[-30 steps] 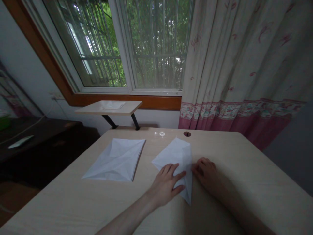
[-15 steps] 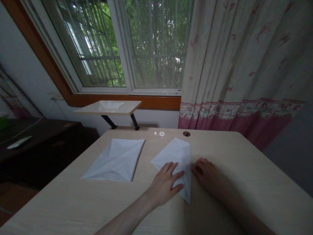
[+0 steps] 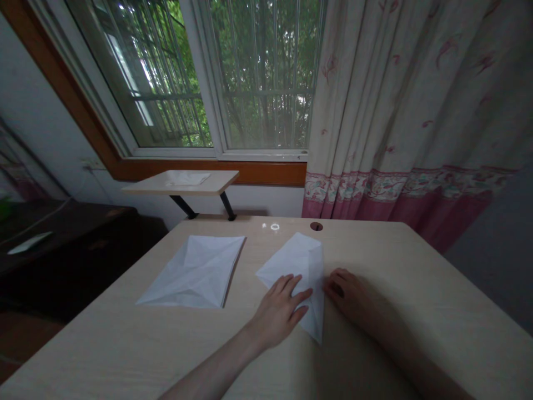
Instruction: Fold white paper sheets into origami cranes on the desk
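Note:
A white sheet of paper (image 3: 295, 253), folded into a pointed, kite-like shape, lies on the table in front of me. My left hand (image 3: 281, 311) rests flat on its lower part, fingers spread and pressing down. At the paper's right edge is my right hand (image 3: 347, 289), its fingers curled and its thumb and fingertips pinched together against that edge. How much of the edge sits between those fingertips is hard to see. To the left lies a stack of white paper (image 3: 195, 272) with crease lines across its top sheet.
The pale wooden table (image 3: 250, 355) has a round cable hole (image 3: 316, 226) near its back edge. A small raised shelf (image 3: 220, 183) at the back left carries a crumpled white piece (image 3: 187, 178). Behind stand a barred window and a patterned curtain (image 3: 400, 139). A dark desk (image 3: 104, 228) is at left.
The view has shifted very slightly. Both hands keep nearly the same place on the folded paper, with the left thumb drawn a little further up and left.

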{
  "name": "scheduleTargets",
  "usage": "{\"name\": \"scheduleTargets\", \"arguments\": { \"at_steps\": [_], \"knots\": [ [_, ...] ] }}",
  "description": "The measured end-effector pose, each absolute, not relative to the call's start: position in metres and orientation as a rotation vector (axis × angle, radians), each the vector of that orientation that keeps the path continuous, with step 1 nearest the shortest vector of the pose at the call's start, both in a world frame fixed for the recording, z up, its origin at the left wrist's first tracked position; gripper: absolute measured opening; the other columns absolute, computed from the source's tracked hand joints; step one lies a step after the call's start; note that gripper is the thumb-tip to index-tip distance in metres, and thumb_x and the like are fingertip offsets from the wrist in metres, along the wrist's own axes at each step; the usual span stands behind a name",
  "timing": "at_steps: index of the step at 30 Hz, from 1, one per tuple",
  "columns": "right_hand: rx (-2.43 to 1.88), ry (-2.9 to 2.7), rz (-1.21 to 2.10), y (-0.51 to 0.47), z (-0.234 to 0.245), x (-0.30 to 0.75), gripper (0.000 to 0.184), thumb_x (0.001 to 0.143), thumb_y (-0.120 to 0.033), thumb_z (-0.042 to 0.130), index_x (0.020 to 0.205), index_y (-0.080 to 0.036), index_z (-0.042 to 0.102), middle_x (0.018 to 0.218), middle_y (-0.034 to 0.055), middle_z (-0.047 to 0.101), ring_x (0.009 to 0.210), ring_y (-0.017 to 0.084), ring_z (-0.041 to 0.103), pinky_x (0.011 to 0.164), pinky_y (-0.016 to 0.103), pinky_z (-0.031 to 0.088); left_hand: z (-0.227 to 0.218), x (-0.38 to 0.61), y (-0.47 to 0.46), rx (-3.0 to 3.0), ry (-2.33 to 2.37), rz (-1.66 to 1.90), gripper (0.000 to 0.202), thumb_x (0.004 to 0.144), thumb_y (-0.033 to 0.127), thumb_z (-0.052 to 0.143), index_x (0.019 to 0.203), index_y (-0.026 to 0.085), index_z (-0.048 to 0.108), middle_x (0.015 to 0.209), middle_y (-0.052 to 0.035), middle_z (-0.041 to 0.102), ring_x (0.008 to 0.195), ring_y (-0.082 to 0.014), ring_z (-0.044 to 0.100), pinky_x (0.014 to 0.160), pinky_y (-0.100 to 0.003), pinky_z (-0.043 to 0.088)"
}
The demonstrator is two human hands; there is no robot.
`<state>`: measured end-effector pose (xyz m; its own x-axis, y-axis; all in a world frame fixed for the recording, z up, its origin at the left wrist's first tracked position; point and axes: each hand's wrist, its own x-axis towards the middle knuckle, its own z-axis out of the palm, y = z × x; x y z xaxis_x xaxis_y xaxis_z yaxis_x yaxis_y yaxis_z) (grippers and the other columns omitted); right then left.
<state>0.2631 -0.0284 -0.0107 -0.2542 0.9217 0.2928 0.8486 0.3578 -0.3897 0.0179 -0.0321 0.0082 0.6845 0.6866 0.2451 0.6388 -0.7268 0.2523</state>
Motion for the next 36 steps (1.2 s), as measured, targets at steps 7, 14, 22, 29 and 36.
{"name": "scheduleTargets", "arguments": {
  "at_steps": [7, 14, 22, 29, 36],
  "knots": [
    [-1.550, -2.201, 0.261, -0.033, 0.001, 0.262, 0.013, 0.088, -0.021, 0.053, 0.076, -0.021, 0.060, 0.087, 0.0033, 0.063, 0.081, 0.018, 0.059, 0.076, 0.030, 0.045, 0.010, 0.019, -0.032, 2.750, 1.109, 0.480, 0.038, 0.095, 0.034, 0.053, 0.133, 0.032, 0.052, 0.144, -0.0055, 0.044, 0.132, -0.0286, 0.040, 0.108, -0.051, 0.037],
    [-1.553, -2.175, 0.353, -0.036, 0.004, 0.260, 0.014, 0.087, -0.023, 0.052, 0.074, -0.022, 0.057, 0.086, 0.0030, 0.062, 0.080, 0.018, 0.059, 0.074, 0.030, 0.045, 0.012, 0.019, -0.034, 2.753, 1.132, 0.474, 0.038, 0.095, 0.035, 0.054, 0.132, 0.033, 0.052, 0.144, -0.0048, 0.044, 0.132, -0.0294, 0.039, 0.109, -0.052, 0.035],
    [-1.477, -2.165, 0.494, -0.042, 0.011, 0.256, 0.012, 0.082, -0.017, 0.053, 0.072, -0.021, 0.056, 0.086, 0.0048, 0.063, 0.084, 0.020, 0.058, 0.080, 0.031, 0.045, 0.010, 0.019, -0.032, 2.751, 1.136, 0.480, 0.038, 0.094, 0.034, 0.055, 0.132, 0.034, 0.053, 0.144, -0.0042, 0.045, 0.131, -0.0289, 0.040, 0.109, -0.052, 0.035],
    [-1.414, -2.202, 0.592, -0.048, 0.019, 0.250, 0.009, 0.076, -0.014, 0.052, 0.071, -0.021, 0.055, 0.075, 0.0015, 0.062, 0.071, 0.017, 0.055, 0.069, 0.028, 0.042, 0.011, 0.018, -0.032, 2.748, 1.124, 0.468, 0.038, 0.095, 0.036, 0.053, 0.133, 0.034, 0.052, 0.145, -0.0041, 0.044, 0.132, -0.0285, 0.039, 0.110, -0.052, 0.034],
    [-1.376, -2.201, 0.700, -0.051, 0.011, 0.248, 0.014, 0.072, -0.014, 0.054, 0.062, -0.021, 0.047, 0.067, -0.0017, 0.058, 0.064, 0.014, 0.052, 0.060, 0.024, 0.038, 0.011, 0.018, -0.032, 2.751, 1.129, 0.467, 0.038, 0.096, 0.036, 0.052, 0.133, 0.034, 0.052, 0.144, -0.0049, 0.045, 0.132, -0.0289, 0.040, 0.110, -0.052, 0.033]
  ]
}}
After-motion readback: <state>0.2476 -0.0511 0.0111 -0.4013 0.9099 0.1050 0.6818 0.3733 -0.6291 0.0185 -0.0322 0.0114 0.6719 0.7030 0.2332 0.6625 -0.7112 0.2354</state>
